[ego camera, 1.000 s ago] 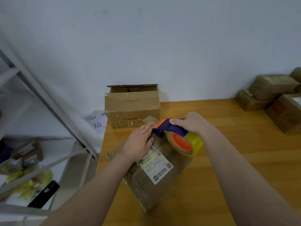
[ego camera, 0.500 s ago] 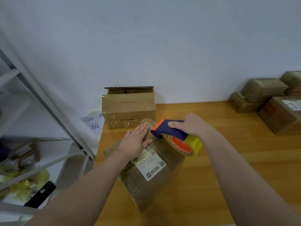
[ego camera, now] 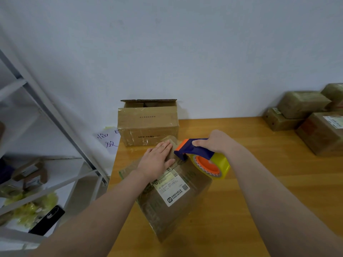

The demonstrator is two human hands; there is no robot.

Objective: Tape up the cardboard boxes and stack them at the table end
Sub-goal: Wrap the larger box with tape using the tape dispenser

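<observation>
**A:** First entry?

**B:** One cardboard box (ego camera: 178, 206), lower centre of the frame, lying askew on the wooden table (ego camera: 259, 191). It is brown and creased, with a glossy tape wrap. A white shipping label (ego camera: 171, 190) with a barcode and a QR code sits on the top face.

**A:** Hands on it?

**B:** Two. The left hand (ego camera: 156, 161) has its fingers straight and close together, palm pressed flat on the box's far end, just above the label. The right hand (ego camera: 218, 140) has its fingers curled round the blue handle of a tape dispenser (ego camera: 193, 148). The dispenser's orange-edged nose meets the box just right of the left hand.

**A:** Dispenser load?

**B:** One tape roll (ego camera: 221, 163), yellowish clear tape on an orange hub, over the box's right edge.

**A:** Other stock?

**B:** One open box (ego camera: 148, 125), centre of the frame, against the white wall (ego camera: 185, 52), top flap raised, just beyond the left hand. One stack of boxes (ego camera: 304, 112) at the right edge of the frame, on the same table. One paper sheet (ego camera: 109, 140) with handwritten characters, left of the open box. One white metal rack (ego camera: 55, 117) on the left side of the frame. One black phone (ego camera: 47, 220) at lower left on the rack, beside yellow plastic scraps (ego camera: 31, 210).
</observation>
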